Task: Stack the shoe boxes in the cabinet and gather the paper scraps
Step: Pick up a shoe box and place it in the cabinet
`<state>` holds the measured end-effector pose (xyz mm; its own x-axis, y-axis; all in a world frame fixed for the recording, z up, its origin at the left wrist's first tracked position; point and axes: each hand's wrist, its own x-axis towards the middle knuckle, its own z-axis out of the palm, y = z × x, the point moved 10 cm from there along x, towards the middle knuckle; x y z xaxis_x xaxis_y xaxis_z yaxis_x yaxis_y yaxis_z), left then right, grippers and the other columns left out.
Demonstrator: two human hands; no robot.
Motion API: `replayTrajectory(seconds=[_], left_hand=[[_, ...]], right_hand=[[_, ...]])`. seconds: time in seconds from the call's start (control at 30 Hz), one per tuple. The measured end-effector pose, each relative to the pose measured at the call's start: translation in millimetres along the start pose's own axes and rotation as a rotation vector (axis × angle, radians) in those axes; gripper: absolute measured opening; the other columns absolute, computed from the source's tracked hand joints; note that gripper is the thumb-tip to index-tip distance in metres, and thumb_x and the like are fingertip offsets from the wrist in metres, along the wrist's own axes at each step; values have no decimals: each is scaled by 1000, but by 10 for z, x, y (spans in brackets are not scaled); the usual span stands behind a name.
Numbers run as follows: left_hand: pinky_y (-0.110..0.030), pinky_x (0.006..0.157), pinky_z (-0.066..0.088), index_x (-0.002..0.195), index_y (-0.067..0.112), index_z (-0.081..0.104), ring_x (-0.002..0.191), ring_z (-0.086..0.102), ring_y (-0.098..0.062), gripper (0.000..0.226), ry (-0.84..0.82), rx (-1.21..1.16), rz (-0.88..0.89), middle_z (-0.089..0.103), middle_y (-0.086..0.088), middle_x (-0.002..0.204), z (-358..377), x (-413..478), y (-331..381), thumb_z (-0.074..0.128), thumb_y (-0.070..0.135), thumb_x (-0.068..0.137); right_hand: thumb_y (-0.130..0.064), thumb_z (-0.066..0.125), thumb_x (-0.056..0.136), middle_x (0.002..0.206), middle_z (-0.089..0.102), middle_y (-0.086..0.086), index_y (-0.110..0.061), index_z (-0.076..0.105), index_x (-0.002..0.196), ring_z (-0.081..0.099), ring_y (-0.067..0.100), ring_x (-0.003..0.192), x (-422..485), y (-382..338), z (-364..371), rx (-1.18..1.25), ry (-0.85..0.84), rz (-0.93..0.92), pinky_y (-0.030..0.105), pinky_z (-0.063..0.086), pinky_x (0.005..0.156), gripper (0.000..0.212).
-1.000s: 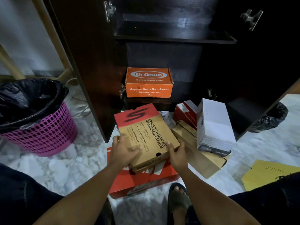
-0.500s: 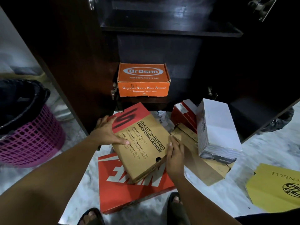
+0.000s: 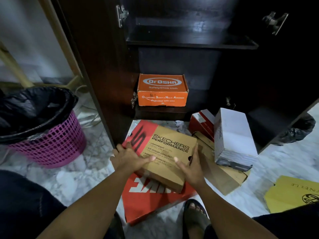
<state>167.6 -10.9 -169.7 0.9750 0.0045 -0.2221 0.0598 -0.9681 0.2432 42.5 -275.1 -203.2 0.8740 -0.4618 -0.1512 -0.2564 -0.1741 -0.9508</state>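
Observation:
A brown and red Skechers shoe box lies tilted over a flat red Nike box on the marble floor. My left hand grips its left side, thumb on the lid. My right hand holds its right side, thumb on top. An orange Dr Osha box sits on the bottom shelf of the open dark cabinet. To the right lie a white box, a small red box and a long brown box. A crumpled paper scrap shows behind the Skechers box.
A pink basket with a black liner stands at the left. A yellow cardboard piece lies at the right, and a black bag sits behind the right cabinet door. My sandalled foot is beside the Nike box.
The Skechers box has turned so its text reads more upright. My left hand has slid from its far red end to its near left side; my right hand has moved to the near right corner.

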Motion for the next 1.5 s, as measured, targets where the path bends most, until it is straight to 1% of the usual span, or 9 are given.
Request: replayTrajectory(seconds=[0.13,0.27,0.47,0.6,0.73,0.83,1.07,1.37,1.5], left_hand=[[-54,109,31,136,25,43,133,38,-40,132,-5,42,-11,42,-16,137,28,-216,-98,41,107,33],[-53,108,37,137,24,43,132,42,-40,132,-31,21,-13,41,-15,138,27,-341,-191,44,107,34],[-47,95,50,150,24,25,120,54,-33,138,34,-168,90,40,-9,133,79,-587,-298,47,106,41],[-35,89,51,130,50,28,108,53,-14,121,-72,-539,207,40,10,111,218,-599,-376,81,86,27],[-23,95,45,138,58,25,112,51,0,130,-97,-719,326,52,19,120,212,-573,-343,98,58,31],[-5,81,48,130,65,31,109,57,15,121,-89,-819,347,60,38,116,192,-525,-318,102,44,35],[-42,98,53,145,46,35,119,61,-6,127,-50,-832,442,64,18,126,-172,-283,32,102,47,37],[-28,96,46,138,46,39,107,61,-3,119,71,-788,421,66,22,116,-1301,455,726,98,55,35],[-37,95,54,128,41,50,106,65,-9,116,35,-745,417,66,17,117,-1902,978,1222,89,75,25]], right_hand=[[-53,97,52,139,57,-12,-47,33,143,59,3,123,-113,109,-48,-53,-29,-21,36,52,104,112],[-37,98,57,111,67,-22,-40,48,120,65,-1,104,-143,-96,-152,-149,-43,-56,0,45,76,80],[-27,91,71,95,67,-20,-27,55,131,67,2,90,-143,-296,-256,-82,40,-57,-1,44,63,70],[-44,96,54,103,65,-37,-37,32,149,62,-19,97,-269,-35,-182,-9,-46,-16,8,51,85,115],[-45,101,42,112,60,-43,-49,31,144,55,-21,109,-280,37,-157,-63,-116,-51,9,47,94,123],[-53,101,37,122,56,-35,-35,22,156,56,-6,118,-226,20,-173,-109,-120,-60,21,46,104,144],[-45,102,39,140,45,-25,-30,5,160,41,5,133,30,-314,-339,-159,-100,-119,30,33,115,156],[-58,98,38,130,58,-18,-18,33,154,55,2,121,965,-1806,-823,-276,45,-296,24,45,106,139],[-31,97,60,100,62,-22,-25,49,115,60,-10,87,1519,-2572,-998,-305,-40,-297,1,48,70,73]])
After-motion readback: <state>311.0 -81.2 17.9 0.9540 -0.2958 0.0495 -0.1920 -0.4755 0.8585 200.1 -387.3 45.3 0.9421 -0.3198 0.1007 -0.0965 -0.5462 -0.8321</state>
